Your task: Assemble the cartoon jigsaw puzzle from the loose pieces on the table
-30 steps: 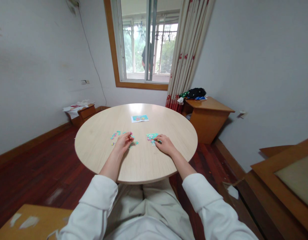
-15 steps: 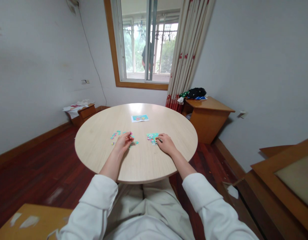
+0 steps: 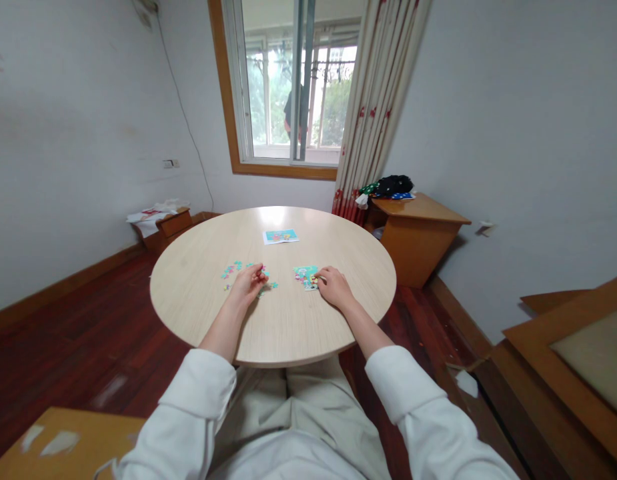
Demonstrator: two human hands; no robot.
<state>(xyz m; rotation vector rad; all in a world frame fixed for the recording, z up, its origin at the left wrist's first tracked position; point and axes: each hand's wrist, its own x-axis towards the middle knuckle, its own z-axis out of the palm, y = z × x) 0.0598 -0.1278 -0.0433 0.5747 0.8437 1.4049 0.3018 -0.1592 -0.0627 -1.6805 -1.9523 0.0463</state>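
Note:
A partly joined jigsaw puzzle point(image 3: 304, 275) in teal, pink and yellow lies on the round table, right of centre. My right hand point(image 3: 334, 287) rests at its right edge, fingers bent and drawn together, the tips touching it. What they hold, if anything, is hidden. To the left, loose puzzle pieces point(image 3: 233, 268) are scattered, some of them partly covered by my left hand point(image 3: 248, 283). That hand is turned on its side with fingers curled, and a small pinkish puzzle piece point(image 3: 263, 268) shows at its fingertips.
A picture sheet point(image 3: 281, 237) lies farther back on the pale round table point(image 3: 198, 307). Behind stand a window and a curtain point(image 3: 373, 100). A wooden cabinet point(image 3: 418, 233) with clothes on top is at right. Someone's dark figure point(image 3: 294, 113) shows through the window.
My right hand has shifted slightly to the right, uncovering a little more of the puzzle's right side. My left hand keeps its place and pose.

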